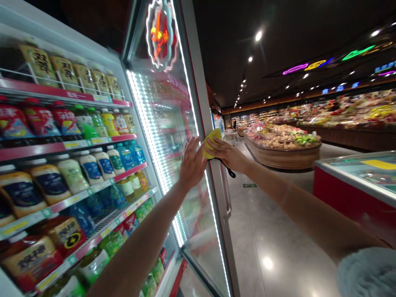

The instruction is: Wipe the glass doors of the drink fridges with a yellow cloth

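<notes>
An opened glass fridge door with lit strips stands at the centre of the view. My left hand is raised against the inner side of the door near its lit edge, fingers apart and holding nothing. Just to its right, my right hand grips a yellow cloth against the door frame. A dark strap hangs below that hand. Part of the cloth is hidden under the fingers.
Fridge shelves full of bottled drinks fill the left side. A door handle is on the outer face. A red-sided freezer stands at right, with a round produce display farther back.
</notes>
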A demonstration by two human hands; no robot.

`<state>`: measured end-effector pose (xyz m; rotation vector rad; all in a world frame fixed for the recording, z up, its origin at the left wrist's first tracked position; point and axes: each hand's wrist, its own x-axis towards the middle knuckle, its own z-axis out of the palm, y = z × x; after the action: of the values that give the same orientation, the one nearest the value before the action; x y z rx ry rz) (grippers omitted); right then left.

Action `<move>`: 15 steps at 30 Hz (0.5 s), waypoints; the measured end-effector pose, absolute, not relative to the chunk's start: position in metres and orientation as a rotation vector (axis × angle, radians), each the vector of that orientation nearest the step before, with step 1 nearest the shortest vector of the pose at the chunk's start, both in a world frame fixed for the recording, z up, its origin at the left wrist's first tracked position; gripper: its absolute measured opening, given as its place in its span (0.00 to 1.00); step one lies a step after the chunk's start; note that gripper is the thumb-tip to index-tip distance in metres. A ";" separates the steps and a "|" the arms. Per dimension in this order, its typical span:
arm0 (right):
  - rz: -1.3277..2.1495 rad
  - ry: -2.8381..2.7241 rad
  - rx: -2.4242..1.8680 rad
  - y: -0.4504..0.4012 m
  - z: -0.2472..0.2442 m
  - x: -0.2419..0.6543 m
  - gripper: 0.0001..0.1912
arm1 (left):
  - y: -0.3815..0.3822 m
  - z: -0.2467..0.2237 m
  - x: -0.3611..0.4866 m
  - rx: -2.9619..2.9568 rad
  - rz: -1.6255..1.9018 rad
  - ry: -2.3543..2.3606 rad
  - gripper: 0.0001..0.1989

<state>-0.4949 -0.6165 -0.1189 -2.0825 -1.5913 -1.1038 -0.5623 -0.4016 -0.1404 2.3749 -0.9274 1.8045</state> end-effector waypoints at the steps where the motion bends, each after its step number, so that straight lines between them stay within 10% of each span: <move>1: -1.092 -1.581 -2.093 -0.616 -0.131 -0.497 0.37 | -0.403 -0.139 -0.562 2.387 1.767 -0.950 0.26; 15: -0.866 -1.360 -2.119 -0.611 -0.326 -0.528 0.33 | -0.408 -0.143 -0.548 2.623 1.414 -1.101 0.29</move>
<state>-0.5282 -0.6111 -0.3263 -2.1187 -1.3598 -0.8655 -0.5479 -0.4075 -0.1431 2.6228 -1.1012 1.4144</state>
